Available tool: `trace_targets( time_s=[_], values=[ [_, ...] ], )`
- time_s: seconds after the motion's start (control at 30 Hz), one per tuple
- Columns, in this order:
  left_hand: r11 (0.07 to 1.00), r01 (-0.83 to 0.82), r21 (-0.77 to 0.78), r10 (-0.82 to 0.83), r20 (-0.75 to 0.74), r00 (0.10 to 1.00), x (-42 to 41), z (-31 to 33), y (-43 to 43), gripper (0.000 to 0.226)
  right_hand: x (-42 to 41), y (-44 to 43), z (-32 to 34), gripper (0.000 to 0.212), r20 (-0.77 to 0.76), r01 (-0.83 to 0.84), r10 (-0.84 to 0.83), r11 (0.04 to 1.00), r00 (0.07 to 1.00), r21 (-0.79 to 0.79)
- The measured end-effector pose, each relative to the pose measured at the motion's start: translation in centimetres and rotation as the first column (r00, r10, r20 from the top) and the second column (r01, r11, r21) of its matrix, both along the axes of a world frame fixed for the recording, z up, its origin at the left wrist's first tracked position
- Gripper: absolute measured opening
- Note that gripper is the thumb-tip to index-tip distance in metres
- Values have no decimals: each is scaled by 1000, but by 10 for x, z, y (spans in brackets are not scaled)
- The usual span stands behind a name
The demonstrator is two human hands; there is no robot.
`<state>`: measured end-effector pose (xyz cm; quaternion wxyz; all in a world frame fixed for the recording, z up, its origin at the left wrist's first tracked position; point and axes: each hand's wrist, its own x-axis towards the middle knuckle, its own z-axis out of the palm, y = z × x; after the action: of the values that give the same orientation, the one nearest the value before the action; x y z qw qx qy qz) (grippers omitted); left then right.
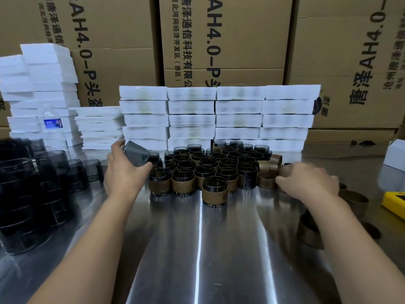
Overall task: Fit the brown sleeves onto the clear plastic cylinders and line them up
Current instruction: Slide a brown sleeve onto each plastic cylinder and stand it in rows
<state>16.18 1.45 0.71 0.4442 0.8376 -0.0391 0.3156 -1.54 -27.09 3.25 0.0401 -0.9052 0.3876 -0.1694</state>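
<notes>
Cylinder point(137, 155), bare, sits gripped in left hand point(125, 172), just left of sleeved group point(206, 170). Right hand point(306, 181), blurred and its grip indeterminate, is at brown sleeves point(266, 182) just right. Align the sleeve squarely, then slide it on.

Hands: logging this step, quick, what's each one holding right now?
Left hand: holds a bare clear cylinder, tilted.
Right hand: blurred, at the loose brown sleeves; grip cannot be told.
</notes>
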Motion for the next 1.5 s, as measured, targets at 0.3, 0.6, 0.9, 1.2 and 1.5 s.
trace_targets(
  time_s=[0.3,0.6,0.9,1.2,1.5],
  values=[
    [988,94,-126,-81,104,991,-9,6,-10,65,-20,0,8,69,-644,-117,192,980,740,159],
    [884,384,-267,-348,171,922,-23,3,-29,51,19,12,-26,57,94,-526,519,846,850,84],
    [320,763,-562,-906,54,420,-56,-10,-65,36,19,9,-24,56,152,-336,318,935,936,111],
    [121,657,-745,-989,-146,17,-71,-29,-81,55,9,10,-12,18,114,-298,276,859,954,417],
    [126,617,-777,-990,-134,34,-66,-29,-81,41,10,9,-7,14,325,-292,183,898,928,329]
  ],
)
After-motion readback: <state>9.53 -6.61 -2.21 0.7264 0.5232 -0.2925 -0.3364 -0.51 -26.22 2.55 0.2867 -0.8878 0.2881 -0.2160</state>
